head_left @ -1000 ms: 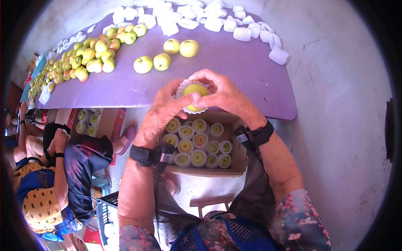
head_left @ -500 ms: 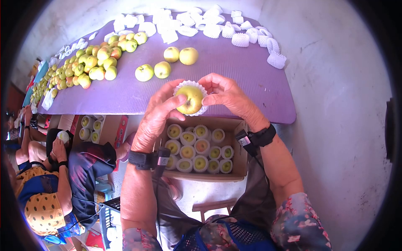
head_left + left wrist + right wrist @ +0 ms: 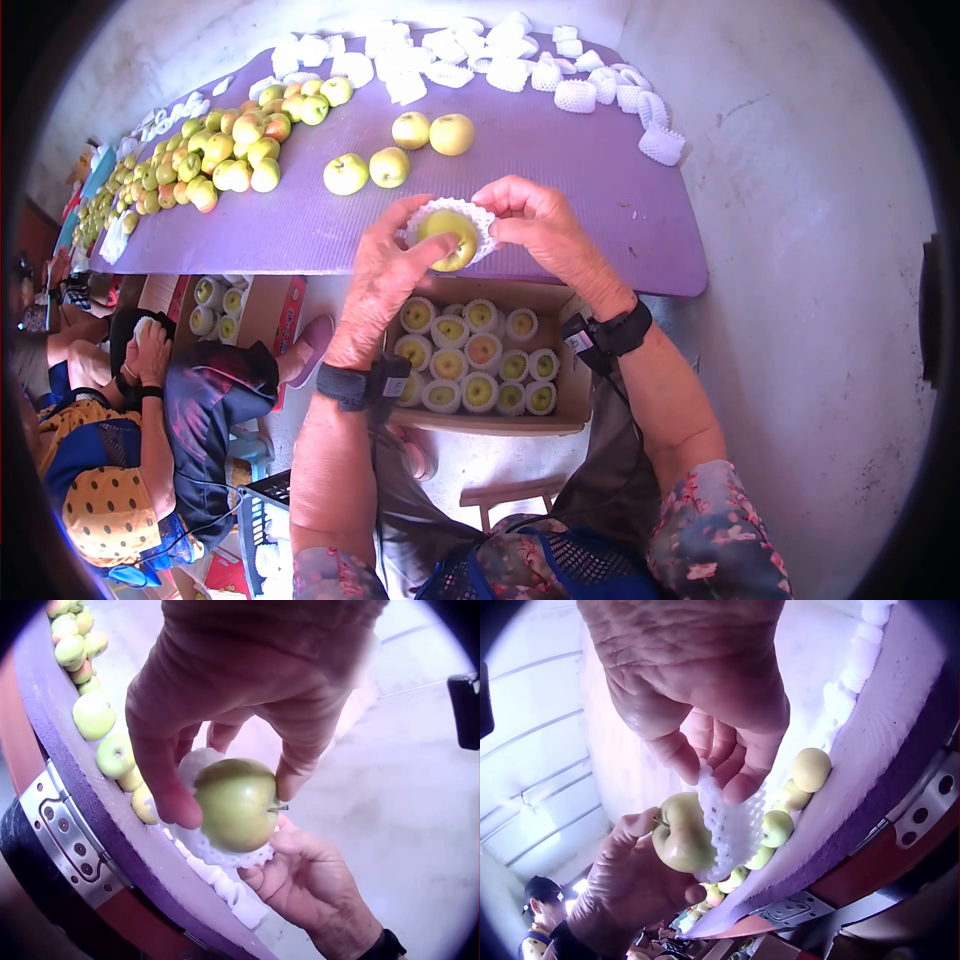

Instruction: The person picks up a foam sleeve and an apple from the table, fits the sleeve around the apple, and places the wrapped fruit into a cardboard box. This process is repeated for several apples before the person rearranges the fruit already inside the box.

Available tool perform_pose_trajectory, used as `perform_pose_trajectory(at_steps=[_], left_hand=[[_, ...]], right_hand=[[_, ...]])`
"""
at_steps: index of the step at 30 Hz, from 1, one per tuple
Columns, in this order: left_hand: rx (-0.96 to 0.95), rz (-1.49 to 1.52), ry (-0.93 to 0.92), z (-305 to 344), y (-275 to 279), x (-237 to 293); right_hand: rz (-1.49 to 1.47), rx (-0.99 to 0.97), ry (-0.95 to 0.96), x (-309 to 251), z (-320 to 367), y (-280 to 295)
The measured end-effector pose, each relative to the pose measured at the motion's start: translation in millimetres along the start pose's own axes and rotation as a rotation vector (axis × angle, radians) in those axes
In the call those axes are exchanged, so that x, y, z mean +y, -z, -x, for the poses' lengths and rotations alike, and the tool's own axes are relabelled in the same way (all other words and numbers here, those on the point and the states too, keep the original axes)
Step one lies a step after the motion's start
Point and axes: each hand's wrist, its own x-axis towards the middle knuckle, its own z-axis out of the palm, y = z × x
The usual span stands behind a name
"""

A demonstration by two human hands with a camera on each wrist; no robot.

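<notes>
Over the table's near edge, my left hand (image 3: 392,258) grips a yellow-green apple (image 3: 450,238), thumb on its stem side and fingers around the far side. A white foam net sleeve (image 3: 731,825) covers part of the apple, leaving the stem end bare. My right hand (image 3: 545,225) pinches the edge of this sleeve between thumb and fingers, as the right wrist view shows. Beneath the hands, a cardboard box (image 3: 575,405) holds rows of apples in foam sleeves (image 3: 480,392).
On the purple-matted table (image 3: 560,170), several loose apples (image 3: 388,167) lie ahead, with a large apple pile (image 3: 215,150) at left. White foam sleeves (image 3: 400,50) line the back edge. Another person (image 3: 150,430) sits at left beside a second box (image 3: 262,300). A wall (image 3: 800,250) stands at right.
The apple first tilted to show its stem end, then turned partly back in the left hand. The right fingers have shifted onto the sleeve's edge. At left, the other person's hands moved.
</notes>
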Motion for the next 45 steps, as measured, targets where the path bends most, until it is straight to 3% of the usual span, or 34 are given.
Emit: perform_pose_trajectory(at_steps=[7,13,19,22,34,40,45], left_hand=[[0.115,0.03,-0.018,-3,-5,-4],[0.219,0.151,-0.081,-9,-8,-18],[0.147,0.202,0.018,-8,-10,-23],[0.116,0.25,-0.031,-7,-6,-22],[0.363,-0.173,-0.202,-4,-18,-18],[0.259,-0.091,-0.068,0,-16,-16],[0.147,-0.083,-0.054,-1,3,-12]], right_hand=[[-0.064,0.055,-0.018,0,-1,-7],[0.247,0.1,0.181,18,1,-26],[-0.058,0.147,0.075,26,-1,-39],[-0.197,0.137,0.058,16,-1,-36],[0.043,0.211,0.052,13,1,-39],[0.183,0.277,0.118,21,1,-39],[0.029,0.184,0.091,19,-2,-38]])
